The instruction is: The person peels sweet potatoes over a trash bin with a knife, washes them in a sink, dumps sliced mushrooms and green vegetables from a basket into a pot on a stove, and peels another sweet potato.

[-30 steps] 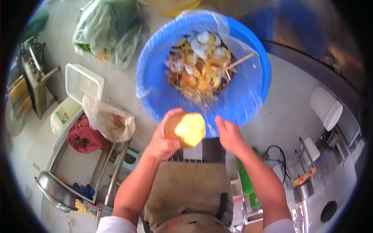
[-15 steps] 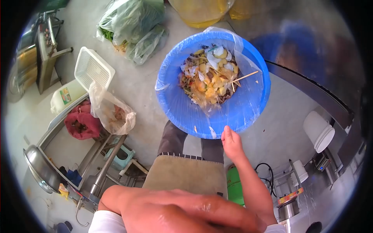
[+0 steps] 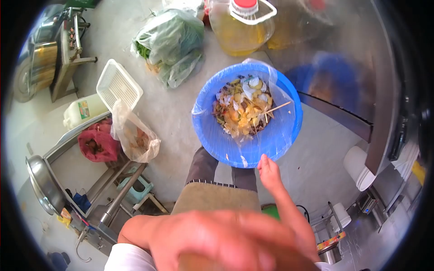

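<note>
left hand (image 3: 217, 244) blurred, its grip unreadable

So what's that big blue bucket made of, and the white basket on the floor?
The blue bucket looks like plastic: even bright colour, smooth rounded rim. A thin clear plastic bag lines it, shiny and crinkled over the edge. The white basket seems plastic too, with a moulded grid of slots. The right hand hangs near the bucket's rim; the left hand is a close blur.
</note>
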Tool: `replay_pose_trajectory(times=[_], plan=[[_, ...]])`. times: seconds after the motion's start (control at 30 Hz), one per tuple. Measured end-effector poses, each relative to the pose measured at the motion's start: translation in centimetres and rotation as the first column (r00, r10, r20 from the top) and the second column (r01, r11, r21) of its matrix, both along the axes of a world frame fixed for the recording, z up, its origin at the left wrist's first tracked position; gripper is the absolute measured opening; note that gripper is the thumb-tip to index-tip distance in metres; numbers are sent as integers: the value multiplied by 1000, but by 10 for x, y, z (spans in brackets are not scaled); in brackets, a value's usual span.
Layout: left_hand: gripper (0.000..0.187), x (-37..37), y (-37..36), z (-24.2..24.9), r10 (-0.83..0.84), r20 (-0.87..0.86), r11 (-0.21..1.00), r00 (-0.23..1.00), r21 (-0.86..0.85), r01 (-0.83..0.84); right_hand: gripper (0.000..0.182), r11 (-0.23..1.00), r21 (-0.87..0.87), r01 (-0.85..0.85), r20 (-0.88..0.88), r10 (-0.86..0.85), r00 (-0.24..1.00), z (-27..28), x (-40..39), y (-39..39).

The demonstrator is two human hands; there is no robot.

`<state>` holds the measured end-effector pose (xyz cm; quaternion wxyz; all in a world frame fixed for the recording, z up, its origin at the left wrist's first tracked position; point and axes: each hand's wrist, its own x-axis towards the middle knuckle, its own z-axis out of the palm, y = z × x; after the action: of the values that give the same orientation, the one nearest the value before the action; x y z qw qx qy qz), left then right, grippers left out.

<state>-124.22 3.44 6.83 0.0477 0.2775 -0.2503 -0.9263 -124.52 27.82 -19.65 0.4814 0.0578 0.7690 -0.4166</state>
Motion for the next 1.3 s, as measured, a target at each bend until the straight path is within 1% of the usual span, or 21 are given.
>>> replay_pose_trajectory(times=[0.07,0.1,0.13,0.17,0.2,0.23,0.27,0.33,0.37,0.4,0.47,0.5,0.53,0.57,0.67,0.77,0.87,0.97,1.07,1.17,1.3], plan=[[62,13,-27,-20,-221,-57,966,974,-151,210,54,999,41,-18,-11,19,1000,-9,10,8],[73,13,-36,-27,-329,-79,920,941,-250,301,52,1000,-15,5,-31,-6,1000,-20,30,23],[77,18,-36,-34,-290,-107,940,951,-217,263,50,997,-73,27,-48,-30,998,-32,51,39],[81,27,-33,-38,-251,-137,957,958,-187,223,45,985,-166,39,-48,-47,998,4,36,20],[80,36,-34,-33,-261,-36,949,965,-192,249,40,965,-259,50,-41,-63,997,43,20,-1],[79,44,-35,-27,-261,65,943,963,-194,269,37,960,-274,-52,-156,9,988,82,9,-20],[79,54,-35,-24,-269,107,928,957,-235,287,34,991,-132,11,65,-2,998,128,-6,-35],[78,67,-33,-11,-269,171,899,948,-309,310,28,939,-300,166,28,-166,986,182,-11,-60],[78,74,-34,-1,-265,190,882,945,-349,318,28,897,-375,233,26,-241,970,207,-8,-70],[77,81,-33,10,-261,212,866,942,-380,326,29,891,-405,206,4,-224,975,232,-6,-76],[76,92,-33,28,-298,187,780,936,-517,352,33,869,-471,153,-46,-197,979,271,-7,-91],[76,91,-37,37,-315,181,727,932,-585,359,34,895,-443,53,-110,-113,987,280,-6,-94],[74,90,-37,55,-303,135,784,943,-527,327,35,899,-421,120,22,-122,992,295,-7,-95],[74,89,-38,64,-305,105,793,947,-522,313,37,904,-387,182,157,-130,979,311,-8,-95],[74,92,-37,75,-309,27,808,951,-520,277,34,847,-489,210,184,-135,973,353,-8,-103],[74,90,-45,108,-368,-6,741,930,-606,289,32,836,-501,226,174,-158,972,379,-5,-105],[75,91,-46,106,-400,-62,775,915,-556,301,30,825,-511,243,192,-166,967,385,-1,-101],[74,91,-53,113,-449,-94,752,889,-577,319,32,799,-529,285,223,-194,955,388,3,-101],[75,88,-56,107,-483,-127,730,866,-605,318,34,767,-555,323,231,-230,945,398,7,-108],[71,84,-62,119,-501,-125,691,856,-654,309,36,805,-523,279,100,-267,958,411,10,-114],[74,80,-69,116,-520,-174,696,836,-654,297,37,805,-534,259,63,-268,961,415,9,-118]])
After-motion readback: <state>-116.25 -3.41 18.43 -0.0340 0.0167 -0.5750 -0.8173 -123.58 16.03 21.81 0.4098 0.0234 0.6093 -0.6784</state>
